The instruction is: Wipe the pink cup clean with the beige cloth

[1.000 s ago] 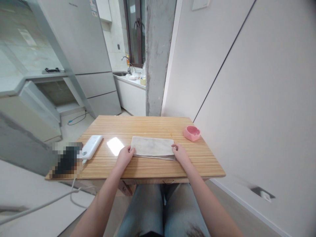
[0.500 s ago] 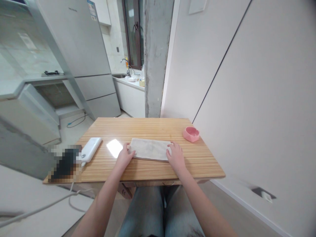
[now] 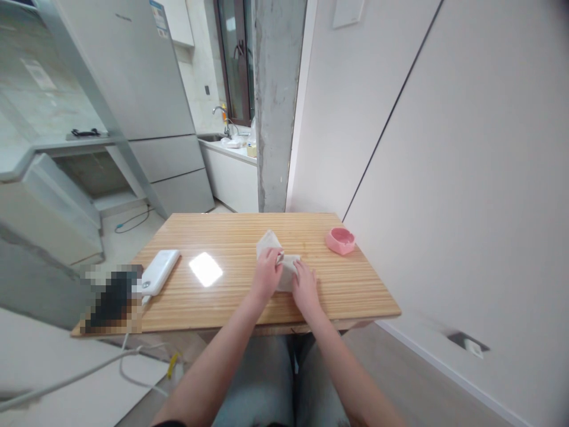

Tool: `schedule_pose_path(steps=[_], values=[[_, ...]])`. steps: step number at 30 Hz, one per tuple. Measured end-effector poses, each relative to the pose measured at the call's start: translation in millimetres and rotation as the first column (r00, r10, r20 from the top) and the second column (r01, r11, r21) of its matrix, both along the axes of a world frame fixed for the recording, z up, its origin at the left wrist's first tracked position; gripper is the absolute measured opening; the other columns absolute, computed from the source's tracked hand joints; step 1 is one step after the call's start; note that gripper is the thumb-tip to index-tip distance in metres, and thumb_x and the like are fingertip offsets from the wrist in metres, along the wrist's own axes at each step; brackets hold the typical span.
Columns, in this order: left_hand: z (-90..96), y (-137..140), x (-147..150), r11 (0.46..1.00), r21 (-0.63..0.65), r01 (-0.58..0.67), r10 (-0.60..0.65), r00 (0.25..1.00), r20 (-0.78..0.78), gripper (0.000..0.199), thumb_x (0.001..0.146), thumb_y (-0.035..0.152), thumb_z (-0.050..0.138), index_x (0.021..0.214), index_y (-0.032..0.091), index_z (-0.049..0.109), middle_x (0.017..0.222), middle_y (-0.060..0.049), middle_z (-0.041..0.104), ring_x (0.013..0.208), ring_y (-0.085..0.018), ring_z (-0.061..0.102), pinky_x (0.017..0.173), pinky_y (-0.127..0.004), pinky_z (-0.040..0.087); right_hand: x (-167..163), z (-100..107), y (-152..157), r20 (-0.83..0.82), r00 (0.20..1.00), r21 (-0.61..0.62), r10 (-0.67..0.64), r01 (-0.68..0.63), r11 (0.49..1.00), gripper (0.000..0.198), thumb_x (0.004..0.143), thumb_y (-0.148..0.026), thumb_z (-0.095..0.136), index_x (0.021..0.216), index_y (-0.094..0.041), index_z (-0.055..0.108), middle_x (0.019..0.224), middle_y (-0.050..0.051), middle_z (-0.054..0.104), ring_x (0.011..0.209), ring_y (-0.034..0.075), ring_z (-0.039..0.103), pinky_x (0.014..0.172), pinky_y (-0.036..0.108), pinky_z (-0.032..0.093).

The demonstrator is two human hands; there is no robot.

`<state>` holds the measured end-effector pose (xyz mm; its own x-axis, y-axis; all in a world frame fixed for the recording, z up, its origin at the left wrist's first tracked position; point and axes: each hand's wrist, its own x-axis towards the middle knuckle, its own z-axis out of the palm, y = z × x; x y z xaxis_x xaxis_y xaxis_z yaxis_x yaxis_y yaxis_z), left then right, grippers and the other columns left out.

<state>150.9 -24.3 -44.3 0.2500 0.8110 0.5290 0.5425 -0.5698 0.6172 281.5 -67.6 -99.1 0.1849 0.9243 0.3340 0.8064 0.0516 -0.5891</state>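
cloth point(image 3: 290, 279), off-white: one, on the table, just below the middle of the frame, partly folded, left portion raised; hands cover some of it. visible length slants from upper left to lower right; raised corner points toward the top of the frame.
left hand point(image 3: 267, 273): fingers closed on the raised portion.
right hand point(image 3: 306, 287): fingers slightly spread, resting at the cloth's right end; whether they pinch it, cannot tell.
ashtray point(image 3: 341, 241), pink: right of centre, well apart from the cloth.
white device point(image 3: 160, 270): lower left, beside a pixelated dark item point(image 3: 111, 299).
table point(image 3: 347, 290), striped wood: lower middle.
refrigerator point(image 3: 128, 77), grey: upper left.
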Motion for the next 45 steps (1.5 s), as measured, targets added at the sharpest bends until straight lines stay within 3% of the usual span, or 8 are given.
schedule_pose_path(steps=[7,16,21,24,29,36,41,45], values=[[-43.9,-15.3,36.7,0.964,-0.166,0.208,-0.247,0.932,-0.266,0.029,0.071,0.001,0.044,0.09,0.019,0.057,0.095,-0.007,0.058,0.092,-0.02,0.052,0.085,-0.036,0.044,46.1,-4.8,-12.7,-0.199,0.979,0.059,-0.043,0.056,0.997,0.035,0.083,-0.023,0.039,0.113,-0.016,0.057,0.114,0.012,0.061,0.109,0.022,0.054,0.098,0.04,0.039],[-38.9,-29.0,33.8,0.935,-0.184,0.304,-0.338,0.919,-0.202,0.031,0.078,0.012,0.05,0.106,0.018,0.058,0.102,-0.009,0.062,0.096,-0.021,0.056,0.087,-0.035,0.045,32.8,-8.1,-17.4,-0.085,0.99,0.066,-0.113,0.119,0.991,0.04,0.084,-0.017,0.033,0.119,-0.014,0.053,0.118,0.014,0.058,0.113,0.023,0.05,0.1,0.043,0.036],[-28.3,-21.8,9.4,0.974,-0.13,0.184,-0.198,0.975,-0.099,0.03,0.083,0.012,0.04,0.107,0.017,0.058,0.106,-0.01,0.063,0.1,-0.02,0.056,0.09,-0.036,0.043,11.7,14.2,-7.4,-0.084,0.996,0.175,0.032,-0.016,0.984,0.042,0.088,-0.017,0.027,0.125,-0.016,0.049,0.13,0.011,0.05,0.124,0.019,0.041,0.106,0.042,0.031],[-29.8,-3.5,-10.3,0.987,-0.153,0.042,-0.059,0.993,-0.106,0.025,0.084,0.014,0.038,0.097,0.017,0.06,0.096,-0.01,0.064,0.092,-0.021,0.057,0.085,-0.037,0.044,-19.0,23.0,8.8,0.022,0.99,0.06,0.138,-0.139,0.989,0.041,0.091,-0.023,0.032,0.128,-0.016,0.048,0.135,0.011,0.047,0.126,0.019,0.04,0.106,0.038,0.032],[-46.4,13.9,-26.6,0.967,-0.254,0.005,-0.005,1.0,0.002,0.021,0.085,0.021,0.04,0.092,0.018,0.06,0.092,-0.009,0.064,0.088,-0.02,0.058,0.082,-0.035,0.045,-38.5,6.3,21.9,0.239,0.971,-0.131,0.02,0.012,0.991,0.047,0.09,-0.039,0.039,0.132,-0.017,0.046,0.141,0.013,0.041,0.131,0.029,0.034,0.107,0.05,0.023],[-47.4,7.3,-24.4,0.955,-0.293,0.047,-0.067,0.996,-0.059,0.033,0.092,0.035,0.03,0.086,0.017,0.057,0.083,-0.007,0.063,0.081,-0.019,0.057,0.075,-0.031,0.042,81.7,-5.9,-2.1,0.394,0.91,-0.2,0.127,-0.05,0.978,0.047,0.088,-0.032,0.038,0.133,-0.019,0.044,0.143,0.008,0.039,0.133,0.022,0.032,0.11,0.043,0.019],[-48.6,12.6,-27.5,0.947,-0.304,0.103,-0.157,0.974,-0.161,0.026,0.088,0.03,0.037,0.08,0.018,0.058,0.082,-0.005,0.063,0.079,-0.018,0.056,0.071,-0.029,0.041,182.4,-3.3,-10.8,0.42,0.907,-0.231,0.005,0.101,0.968,0.05,0.081,-0.026,0.043,0.129,-0.015,0.049,0.139,0.01,0.045,0.13,0.023,0.036,0.109,0.042,0.024],[-40.3,24.9,-28.9,0.884,-0.4,0.244,-0.342,0.92,-0.193,0.019,0.082,0.03,0.046,0.081,0.018,0.061,0.076,-0.002,0.063,0.071,-0.015,0.055,0.064,-0.026,0.041,178.9,3.0,2.1,0.307,0.951,-0.124,-0.016,0.057,0.991,0.042,0.079,-0.022,0.043,0.118,-0.015,0.056,0.129,0.013,0.053,0.123,0.024,0.044,0.107,0.043,0.029]])
